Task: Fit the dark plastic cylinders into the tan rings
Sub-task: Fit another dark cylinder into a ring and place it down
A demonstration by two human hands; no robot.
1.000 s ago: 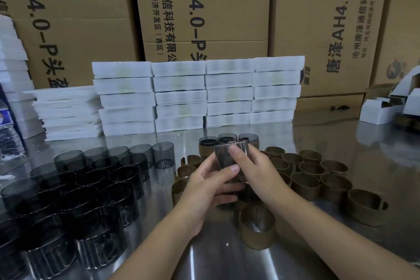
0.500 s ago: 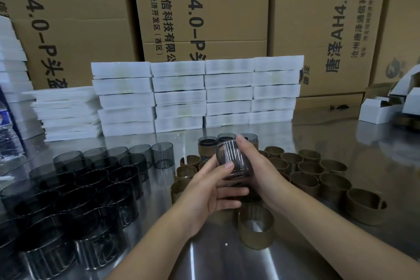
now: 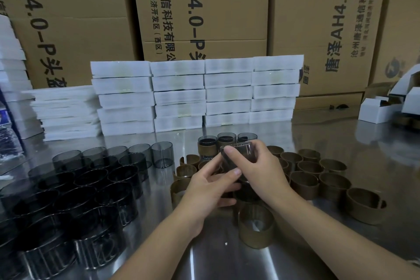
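The person is holding one dark smoky translucent plastic cylinder [image 3: 234, 161] above the middle of the shiny steel bench [image 3: 204, 257], and both hands are working on it. The right hand [image 3: 263, 170] is wrapping round the cylinder from 3 o'clock. Its index finger is lying across the upper front just under the rim. Half a second ago that finger was resting up at the rim, and a second ago the fingertips were only pinching the top. The left hand [image 3: 204, 191] is curling round the lower part from 7 o'clock, with its thumb tip pressing on the cylinder's side and its other fingers tucked beneath, much as before. The cylinder is sitting slightly tilted. The hands are covering its lower end, so it cannot be told whether a ring is on it.

Loose tan split rings [image 3: 318, 179] are standing from 1 to 4 o'clock of the hands, and one nearer tan ring [image 3: 255, 227] is standing at 5 o'clock beside the right wrist. Three banded cylinders [image 3: 206, 146] are standing just behind the hands at 12 o'clock. A crowd of bare dark cylinders [image 3: 86, 186] is filling 8 to 10 o'clock. None of these has shifted. Stacks of flat white boxes [image 3: 204, 93] are lining the far edge in front of brown cardboard cartons [image 3: 204, 7].
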